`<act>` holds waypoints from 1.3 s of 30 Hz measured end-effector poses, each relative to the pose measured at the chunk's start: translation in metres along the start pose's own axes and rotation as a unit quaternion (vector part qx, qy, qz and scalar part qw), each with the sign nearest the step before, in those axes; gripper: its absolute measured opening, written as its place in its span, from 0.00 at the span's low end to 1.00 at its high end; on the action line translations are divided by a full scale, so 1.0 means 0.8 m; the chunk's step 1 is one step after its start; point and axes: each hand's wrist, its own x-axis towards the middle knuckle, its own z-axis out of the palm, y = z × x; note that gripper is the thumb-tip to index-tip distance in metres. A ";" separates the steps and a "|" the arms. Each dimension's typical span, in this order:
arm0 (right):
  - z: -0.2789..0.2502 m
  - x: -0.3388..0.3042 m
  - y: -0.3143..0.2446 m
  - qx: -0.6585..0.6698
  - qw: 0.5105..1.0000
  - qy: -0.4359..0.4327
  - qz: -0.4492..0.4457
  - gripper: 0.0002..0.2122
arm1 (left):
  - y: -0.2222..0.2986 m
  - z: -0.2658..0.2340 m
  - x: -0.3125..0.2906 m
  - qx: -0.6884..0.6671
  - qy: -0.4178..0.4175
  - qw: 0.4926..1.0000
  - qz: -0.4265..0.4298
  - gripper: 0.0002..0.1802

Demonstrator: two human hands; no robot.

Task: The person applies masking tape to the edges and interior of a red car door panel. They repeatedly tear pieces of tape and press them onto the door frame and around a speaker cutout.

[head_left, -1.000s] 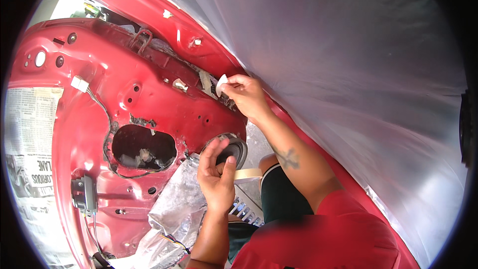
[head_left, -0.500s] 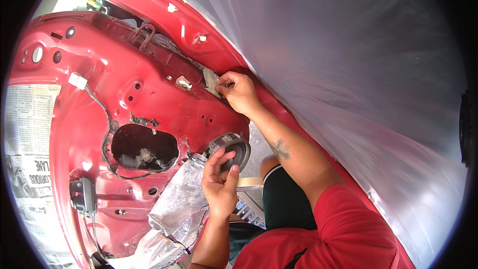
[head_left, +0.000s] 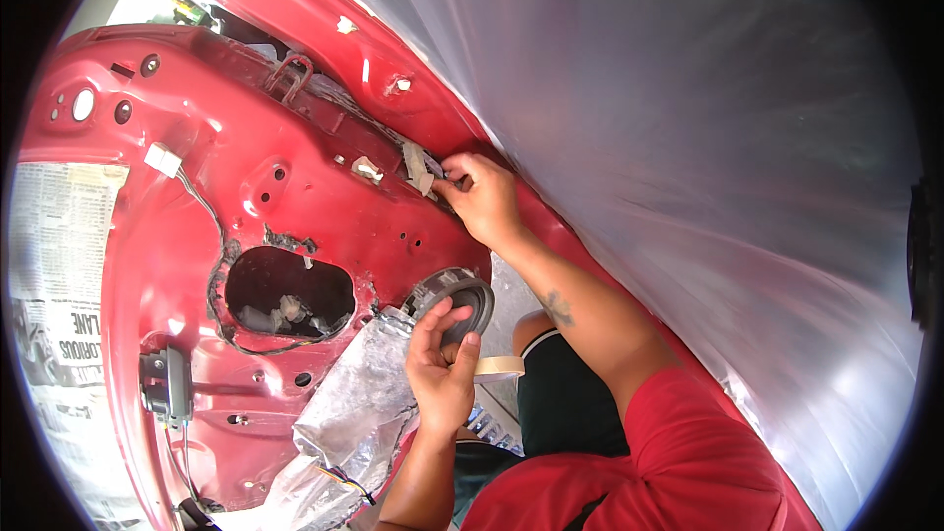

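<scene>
Taping looks to be the step here: the right hand (head_left: 484, 203) has thumb and forefinger slightly parted at a pale tape strip (head_left: 417, 169) along the red door's (head_left: 324, 192) upper edge, any grip unclear to me. The left hand (head_left: 442, 374), half-curled, carries the tape roll (head_left: 500, 367). Next probably calls for firm pressing.
</scene>
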 end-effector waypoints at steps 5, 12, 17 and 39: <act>0.013 -0.002 -0.002 0.064 0.996 -0.018 0.056 0.08 | -0.002 -0.005 -0.004 -0.006 0.002 1.000 -0.004 0.30; 0.030 0.008 0.014 0.022 0.998 0.038 0.054 0.07 | -0.005 -0.015 -0.010 -0.016 0.010 1.000 -0.012 0.29; 0.025 0.008 0.011 -0.060 0.997 0.029 -0.026 0.08 | -0.006 -0.015 -0.014 -0.018 0.009 1.000 -0.016 0.29; 0.031 0.012 0.023 0.017 0.989 -0.136 0.062 0.20 | -0.015 -0.018 -0.022 -0.007 -0.013 1.000 -0.024 0.29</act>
